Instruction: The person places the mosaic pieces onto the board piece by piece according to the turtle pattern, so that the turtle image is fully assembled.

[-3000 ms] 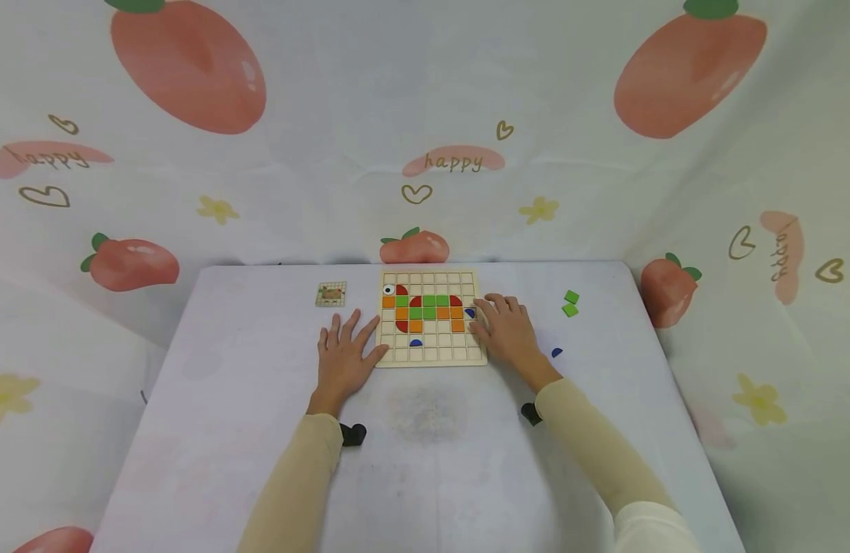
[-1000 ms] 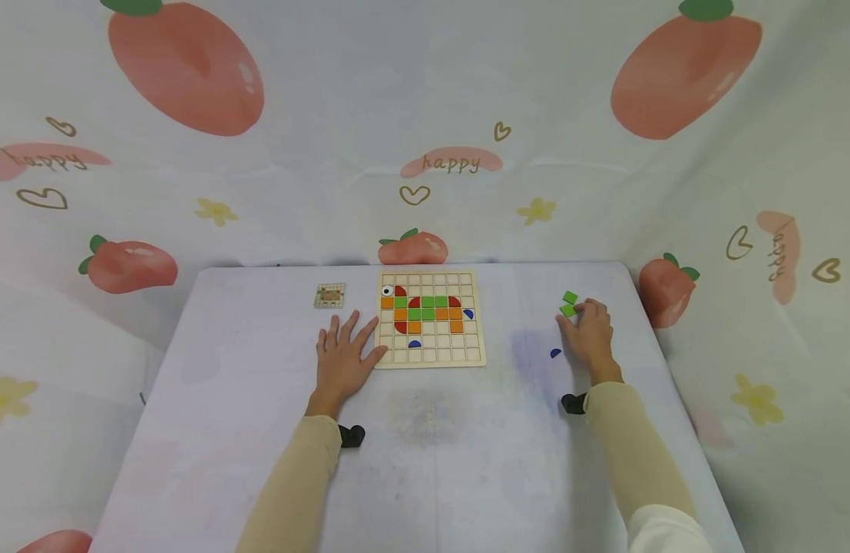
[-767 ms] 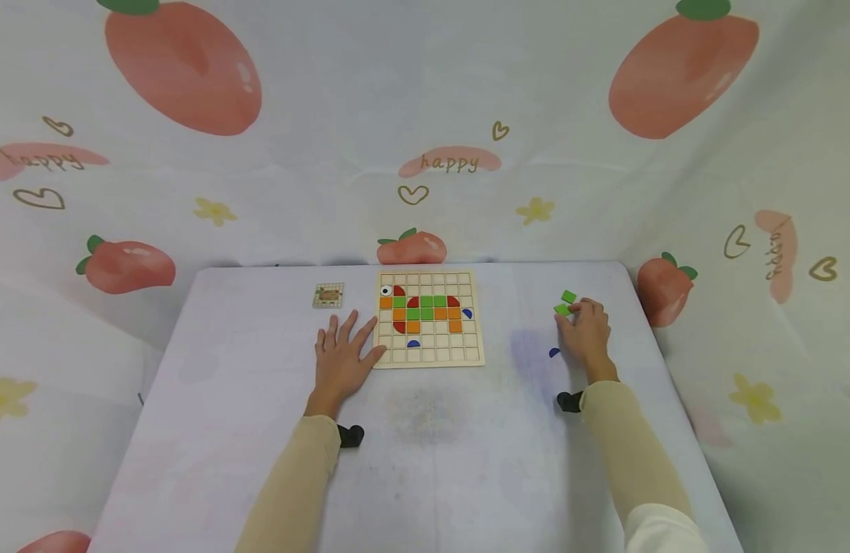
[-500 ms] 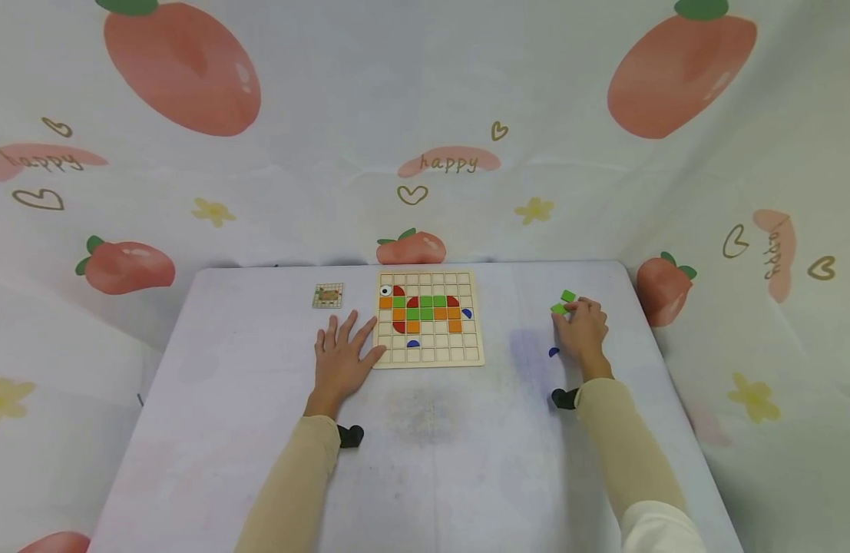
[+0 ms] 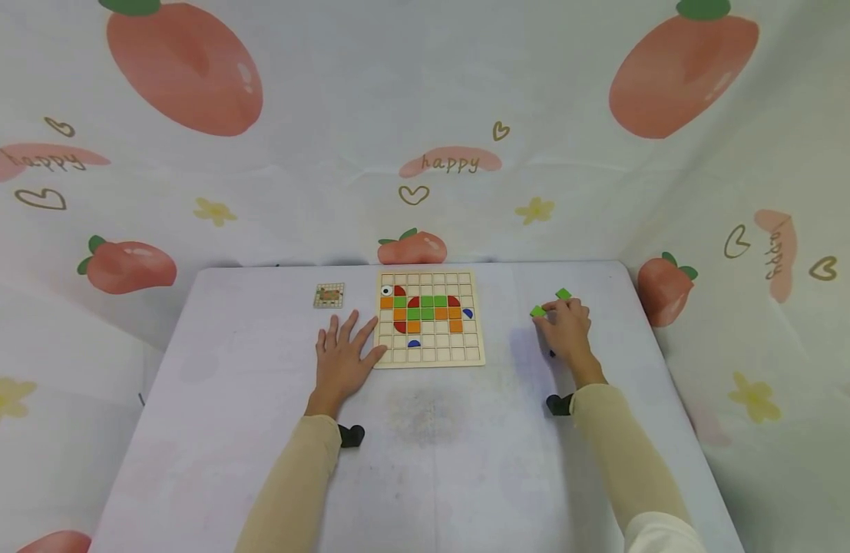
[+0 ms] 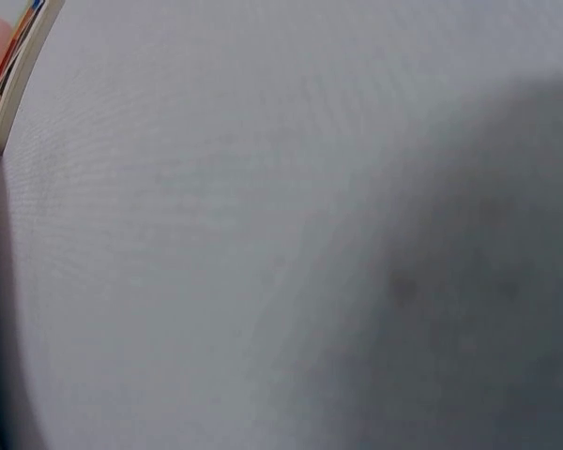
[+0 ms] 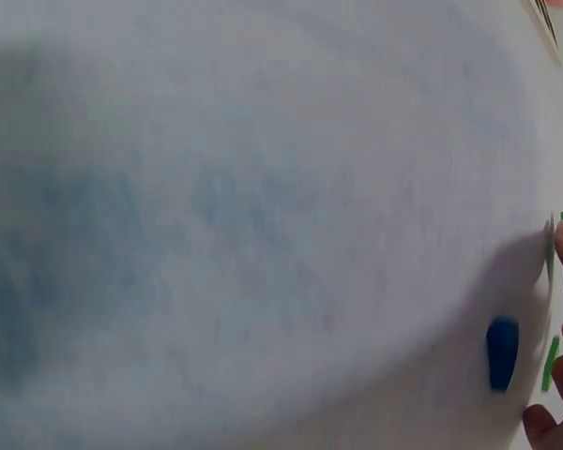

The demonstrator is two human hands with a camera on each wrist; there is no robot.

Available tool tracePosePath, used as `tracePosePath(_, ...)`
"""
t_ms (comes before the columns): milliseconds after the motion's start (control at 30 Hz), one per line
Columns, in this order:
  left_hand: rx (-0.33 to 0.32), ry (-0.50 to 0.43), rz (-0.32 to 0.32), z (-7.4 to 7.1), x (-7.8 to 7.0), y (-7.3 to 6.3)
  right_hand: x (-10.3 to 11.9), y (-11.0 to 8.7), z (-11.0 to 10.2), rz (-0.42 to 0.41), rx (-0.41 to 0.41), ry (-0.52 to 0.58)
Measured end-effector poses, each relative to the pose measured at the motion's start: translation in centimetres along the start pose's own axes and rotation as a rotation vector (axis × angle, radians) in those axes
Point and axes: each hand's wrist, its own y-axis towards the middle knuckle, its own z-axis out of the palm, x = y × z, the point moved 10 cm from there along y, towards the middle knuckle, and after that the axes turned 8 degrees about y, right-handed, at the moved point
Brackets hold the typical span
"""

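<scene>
My right hand [image 5: 567, 332], right of the board, pinches a green square tile [image 5: 538, 311] between thumb and fingers. Just beyond the hand lies a second green tile [image 5: 563, 293]. A blue half-circle piece [image 5: 552, 353] is partly covered by the right hand in the head view; in the right wrist view the same blue piece [image 7: 502, 354] shows on the table. My left hand [image 5: 344, 361] lies flat with spread fingers, its fingertips at the left edge of the wooden grid board [image 5: 438, 355]. Red, orange and green pieces form an animal shape on the board.
A small pattern card [image 5: 329, 296] lies beyond the left hand. Blue half-circles [image 5: 414, 343] sit on the board, one low and one near its right side. The white-covered table [image 5: 425, 476] ends at a fruit-printed cloth backdrop [image 5: 300, 207].
The right hand has gone from the board to the green tiles, taken one, and is moving left with it. The other green tile shifted slightly. The left hand has stayed put.
</scene>
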Motion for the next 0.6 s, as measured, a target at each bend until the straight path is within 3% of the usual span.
tracePosePath(233, 0.003, 0.001, 0.002, 0.1, 0.1, 0.1, 3.1, 0.1, 2.3, -0.115, 0.039, -0.011)
tracePosePath(600, 0.01, -0.002, -0.003, 0.1, 0.0, 0.0, 5.8, 0.0, 6.1, -0.148, 0.119, -0.03)
